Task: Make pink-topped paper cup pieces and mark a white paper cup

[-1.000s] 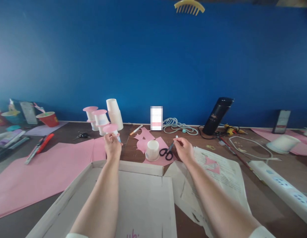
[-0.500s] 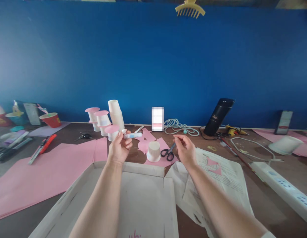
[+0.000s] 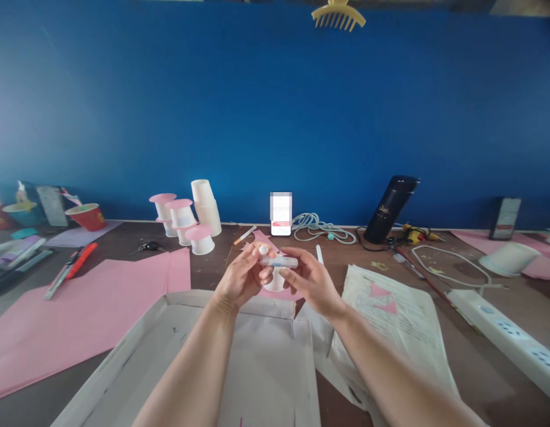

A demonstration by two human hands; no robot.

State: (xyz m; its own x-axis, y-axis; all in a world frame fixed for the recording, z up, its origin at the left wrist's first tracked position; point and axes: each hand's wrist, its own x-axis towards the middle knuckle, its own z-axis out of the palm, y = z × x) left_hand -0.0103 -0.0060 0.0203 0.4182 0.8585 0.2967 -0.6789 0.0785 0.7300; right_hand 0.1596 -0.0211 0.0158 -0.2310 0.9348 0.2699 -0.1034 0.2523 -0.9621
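My left hand (image 3: 246, 276) and my right hand (image 3: 311, 279) meet in front of the phone. Between them lies a small clear glue tube (image 3: 281, 261), level, with both hands' fingers closed on it. A round white cap (image 3: 263, 250) shows at my left fingertips. Behind and below the tube, an upturned white paper cup (image 3: 274, 281) is partly hidden by my fingers. It rests on pink paper scraps (image 3: 288, 294). Left of my hands stand white cups topped with pink discs (image 3: 181, 203), beside a tall stack of white cups (image 3: 206, 207).
A grey-white open box (image 3: 266, 356) lies under my forearms. Pink sheets (image 3: 97, 296) and a red cutter (image 3: 82, 260) are at left. On the right are printed paper (image 3: 403, 320), a leaning black bottle (image 3: 390, 207) and a power strip (image 3: 506, 332). A phone (image 3: 281, 214) stands by the wall.
My left hand has moved right with the tube, and my right hand has moved left to grip it too. The scissors are now hidden apart from a bit of something near my right hand.
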